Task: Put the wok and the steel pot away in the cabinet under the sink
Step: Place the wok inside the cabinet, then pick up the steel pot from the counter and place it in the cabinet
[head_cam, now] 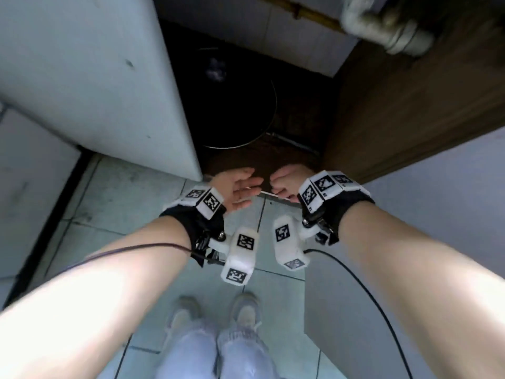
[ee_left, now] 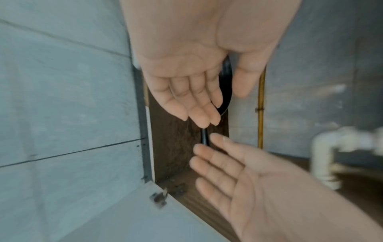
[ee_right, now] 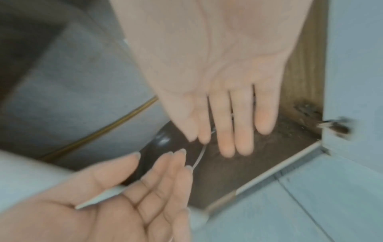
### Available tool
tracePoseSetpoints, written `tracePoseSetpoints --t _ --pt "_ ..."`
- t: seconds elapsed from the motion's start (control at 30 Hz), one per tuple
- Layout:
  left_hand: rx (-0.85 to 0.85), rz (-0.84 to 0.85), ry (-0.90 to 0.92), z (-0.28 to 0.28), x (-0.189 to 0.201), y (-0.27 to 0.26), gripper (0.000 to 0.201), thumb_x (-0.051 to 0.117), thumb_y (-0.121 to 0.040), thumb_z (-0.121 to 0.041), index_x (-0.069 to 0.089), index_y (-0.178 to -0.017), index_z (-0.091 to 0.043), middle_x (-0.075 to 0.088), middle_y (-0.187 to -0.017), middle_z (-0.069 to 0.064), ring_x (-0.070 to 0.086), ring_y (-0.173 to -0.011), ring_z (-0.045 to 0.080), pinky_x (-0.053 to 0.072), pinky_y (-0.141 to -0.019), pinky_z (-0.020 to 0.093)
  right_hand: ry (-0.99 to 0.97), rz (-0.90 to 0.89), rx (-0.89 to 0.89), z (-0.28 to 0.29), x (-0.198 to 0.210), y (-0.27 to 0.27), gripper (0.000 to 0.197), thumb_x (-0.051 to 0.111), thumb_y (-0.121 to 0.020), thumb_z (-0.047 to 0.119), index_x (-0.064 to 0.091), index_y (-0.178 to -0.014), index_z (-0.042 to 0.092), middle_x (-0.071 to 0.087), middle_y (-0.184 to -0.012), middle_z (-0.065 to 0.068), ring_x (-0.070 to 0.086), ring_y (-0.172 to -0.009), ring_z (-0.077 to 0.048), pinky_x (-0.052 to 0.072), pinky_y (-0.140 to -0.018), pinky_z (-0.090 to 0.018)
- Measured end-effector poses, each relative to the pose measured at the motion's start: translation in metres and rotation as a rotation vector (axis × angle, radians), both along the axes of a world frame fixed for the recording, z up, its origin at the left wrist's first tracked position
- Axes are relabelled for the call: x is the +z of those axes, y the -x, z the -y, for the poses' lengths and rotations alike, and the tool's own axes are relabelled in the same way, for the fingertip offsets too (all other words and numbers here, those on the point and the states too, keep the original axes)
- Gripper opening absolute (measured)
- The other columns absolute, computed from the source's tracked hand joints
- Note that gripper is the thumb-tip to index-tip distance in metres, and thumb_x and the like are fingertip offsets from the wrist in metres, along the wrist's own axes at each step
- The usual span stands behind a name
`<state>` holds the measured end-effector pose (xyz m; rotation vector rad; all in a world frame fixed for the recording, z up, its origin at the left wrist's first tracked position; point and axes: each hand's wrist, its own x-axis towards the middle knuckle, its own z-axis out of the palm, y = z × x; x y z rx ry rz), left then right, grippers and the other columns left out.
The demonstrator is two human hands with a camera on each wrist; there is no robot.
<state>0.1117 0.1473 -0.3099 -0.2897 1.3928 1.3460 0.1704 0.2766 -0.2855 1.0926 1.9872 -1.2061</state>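
Observation:
The dark wok (head_cam: pixel 232 105) lies inside the open cabinet under the sink, on its brown floor (head_cam: pixel 295 124). Its thin handle (head_cam: pixel 295 143) points to the front right. My left hand (head_cam: pixel 243 190) and right hand (head_cam: pixel 278 181) hover side by side at the cabinet's front edge, a little short of the wok, both empty with straight fingers. The left wrist view shows my left hand (ee_left: pixel 199 98) with a sliver of the wok (ee_left: pixel 225 85) behind it. Below my right hand (ee_right: pixel 223 127), the right wrist view shows the wok (ee_right: pixel 163 140). No steel pot is in view.
The white left door (head_cam: pixel 95 77) and the right door (head_cam: pixel 410 105), wood-brown inside, both stand open. A pale drain pipe (head_cam: pixel 388 26) and a yellow hose (head_cam: pixel 300 15) run at the cabinet's top. My feet (head_cam: pixel 216 310) stand on the tiled floor (head_cam: pixel 123 201).

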Motion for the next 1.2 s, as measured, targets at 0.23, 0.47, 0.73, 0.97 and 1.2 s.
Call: tracePoseSetpoints --t 0.23,0.47,0.73,0.97,1.2 --pt "0.221 -0.034 0.081 0.094 0.21 0.015 0.014 0.045 -0.091 -0.023 0.057 -0.085 -0.025 0.072 -0.056 -0.012 0.065 -0.062 0.005 0.041 -0.063 0.023 0.322 -0.09 -0.241 0.082 0.199 -0.008 0.031 0.045 -0.092 0.002 0.054 -0.122 0.003 0.055 -0.061 0.0 0.049 -0.025 0.003 0.038 -0.031 -0.008" --pt "0.611 -0.126 -0.048 0.173 0.387 0.042 0.018 0.04 -0.091 -0.027 0.058 -0.09 -0.026 0.073 -0.061 -0.01 0.067 -0.051 0.003 0.048 -0.052 0.017 0.476 -0.315 -0.209 0.129 0.368 0.041 0.017 0.042 -0.091 0.007 0.052 -0.085 0.019 0.059 -0.045 0.004 0.047 -0.028 -0.001 0.035 -0.039 -0.011" --pt "0.9 -0.297 -0.141 0.209 0.443 0.104 0.015 0.047 -0.088 -0.022 0.061 -0.085 -0.025 0.07 -0.072 -0.01 0.063 -0.066 0.007 0.043 -0.06 0.021 0.352 -0.499 -0.081 0.157 0.436 0.146 0.021 0.045 -0.088 0.006 0.052 -0.073 0.019 0.054 -0.058 -0.003 0.045 -0.047 -0.01 0.03 -0.046 -0.015" --pt "1.053 -0.397 -0.145 0.248 0.46 0.261 0.018 0.045 -0.09 -0.018 0.06 -0.081 -0.025 0.07 -0.055 -0.013 0.058 -0.07 0.007 0.04 -0.06 0.02 0.343 -0.537 -0.126 0.178 0.445 0.281 0.02 0.042 -0.086 0.003 0.054 -0.08 0.018 0.053 -0.066 -0.003 0.047 -0.053 -0.011 0.031 -0.052 -0.019" --pt "1.161 -0.5 0.084 0.31 0.486 0.438 0.022 0.052 -0.085 -0.015 0.058 -0.106 -0.019 0.056 -0.079 -0.006 0.054 -0.072 0.007 0.042 -0.059 0.022 0.46 -0.515 -0.273 0.234 0.459 0.451 0.021 0.046 -0.088 0.004 0.048 -0.073 0.019 0.042 -0.062 -0.004 0.042 -0.035 -0.007 0.031 -0.044 -0.014"
